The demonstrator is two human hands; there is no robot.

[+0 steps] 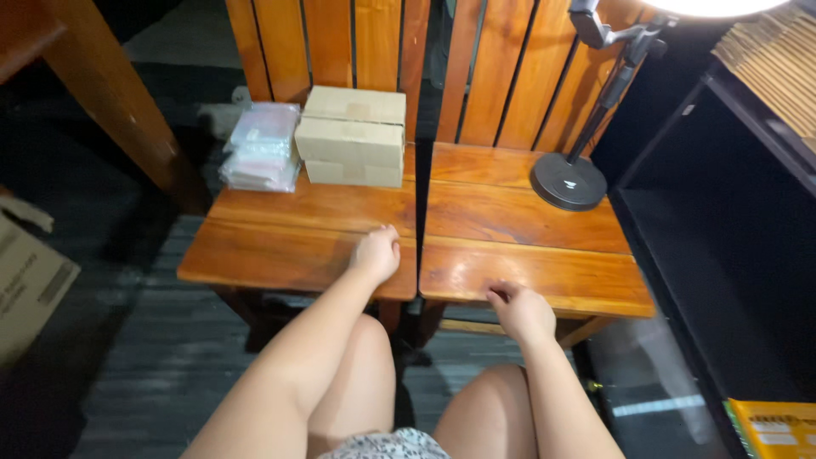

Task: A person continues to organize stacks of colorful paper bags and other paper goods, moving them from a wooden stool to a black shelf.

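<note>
Left hand rests, fingers curled and holding nothing, on the left chair seat — the stacked cardboard boxes lie straight beyond it, long sides crosswise. Right hand — also empty, loosely curled — sits farther from the boxes.

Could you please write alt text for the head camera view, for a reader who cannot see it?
A seated person rests the left hand and the right hand on the front edges of two wooden chairs pushed side by side. The left chair holds stacked cardboard boxes and clear packets; a black lamp base stands on the right one.
</note>
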